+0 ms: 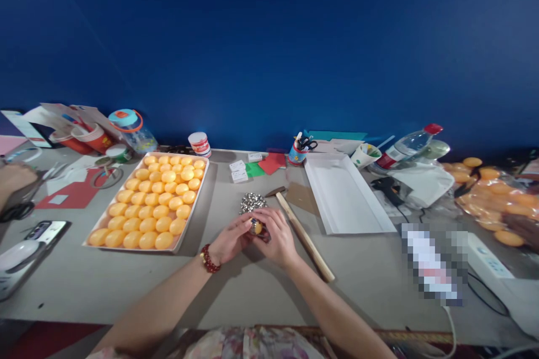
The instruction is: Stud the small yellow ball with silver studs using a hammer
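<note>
Two hands meet near the middle of the frame, the left hand (pixel 229 241) and the right hand (pixel 277 235). Each has its grip closed on one small orange thing (pixel 256 227), mostly covered up. One red bead bracelet (pixel 209 258) is on the left arm. Just above sits one pile of silver bits (pixel 252 202). One hammer (pixel 305 236) lies on the desk (pixel 252 297) to the right. Three little white boxes (pixel 240 175) sit higher up. At left, one big tray (pixel 197 194) holds dozens of orange balls (pixel 160 212).
</note>
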`<state>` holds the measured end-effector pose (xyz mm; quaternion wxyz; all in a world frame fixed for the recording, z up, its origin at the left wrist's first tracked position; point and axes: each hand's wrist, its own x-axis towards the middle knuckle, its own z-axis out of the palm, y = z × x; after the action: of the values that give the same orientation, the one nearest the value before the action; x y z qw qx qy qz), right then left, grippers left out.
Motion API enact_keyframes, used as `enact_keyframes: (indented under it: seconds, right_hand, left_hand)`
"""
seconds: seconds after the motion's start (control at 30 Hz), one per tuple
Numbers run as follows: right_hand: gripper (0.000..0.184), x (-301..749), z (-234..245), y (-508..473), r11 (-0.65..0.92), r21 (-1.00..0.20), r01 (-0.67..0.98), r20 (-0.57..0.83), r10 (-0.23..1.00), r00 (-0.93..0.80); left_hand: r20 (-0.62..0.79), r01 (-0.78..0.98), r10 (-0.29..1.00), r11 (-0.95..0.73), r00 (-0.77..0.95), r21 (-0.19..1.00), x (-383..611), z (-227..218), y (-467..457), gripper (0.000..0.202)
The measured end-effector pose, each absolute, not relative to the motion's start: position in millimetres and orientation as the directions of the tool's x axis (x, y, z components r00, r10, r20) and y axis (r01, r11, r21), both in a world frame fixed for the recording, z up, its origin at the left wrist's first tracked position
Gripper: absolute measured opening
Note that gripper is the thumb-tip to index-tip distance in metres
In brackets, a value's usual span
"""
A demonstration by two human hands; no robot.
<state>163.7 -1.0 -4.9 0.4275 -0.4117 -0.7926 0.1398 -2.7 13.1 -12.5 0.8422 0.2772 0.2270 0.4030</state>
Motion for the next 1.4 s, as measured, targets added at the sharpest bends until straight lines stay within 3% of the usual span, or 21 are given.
enact_keyframes:
  seconds: [0.33,0.83,1.07,1.27,1.4]
  right_hand:
    - [0.05,162,-6,-2,0.672,-0.542,0.504,0.62,0.725,-0.3]
    - [0.052,164,-8,-2,0.693,-0.526,0.492,0.628,0.707,-0.324]
    - [0.05,162,-8,-1,0.679,-0.529,0.509,0.611,0.721,-0.327]
    - [0.046,163,-8,0,0.663,-0.564,0.492,0.582,0.742,-0.333]
    - [0.041,161,-11,1,0.663,-0.562,0.495,0.589,0.741,-0.324]
  left_hand:
    - [-0.112,-0.502,0.83,0.432,0.546,0.75,-5,-5,9,0.03]
    - [-0.07,-0.548,0.787,0.487,0.612,0.681,-3,-5,8,0.022]
    - [-0.147,-0.581,0.803,0.531,0.578,0.617,0,-6,10,0.033]
    - [-0.175,-0.559,0.781,0.565,0.599,0.608,4,-2,7,0.018]
    - [-0.195,-0.555,0.753,0.61,0.628,0.566,4,0,9,0.022]
